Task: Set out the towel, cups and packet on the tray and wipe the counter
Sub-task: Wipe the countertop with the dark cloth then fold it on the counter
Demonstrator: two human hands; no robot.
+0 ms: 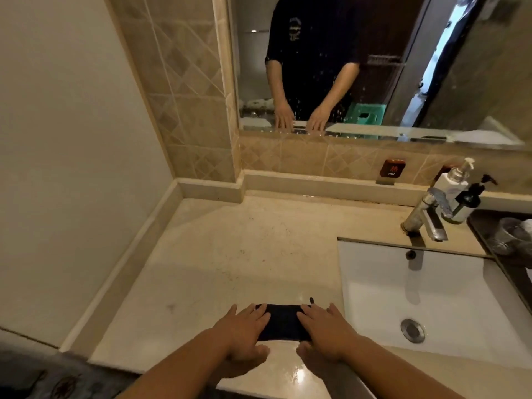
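A dark folded cloth (283,322) lies flat on the beige counter (236,254) near its front edge, just left of the sink. My left hand (244,332) presses flat on the cloth's left end, fingers spread. My right hand (325,331) presses flat on its right end in the same way. A dark tray (489,249) sits at the far right behind the sink, with clear wrapped cups (511,236) standing on it. No packet shows.
A white rectangular sink (431,298) with a chrome faucet (429,214) fills the right side. Two pump bottles (457,191) stand on the back ledge beside a small red HOT sign (391,169). A mirror (374,61) hangs above. A wall bounds the counter's left side.
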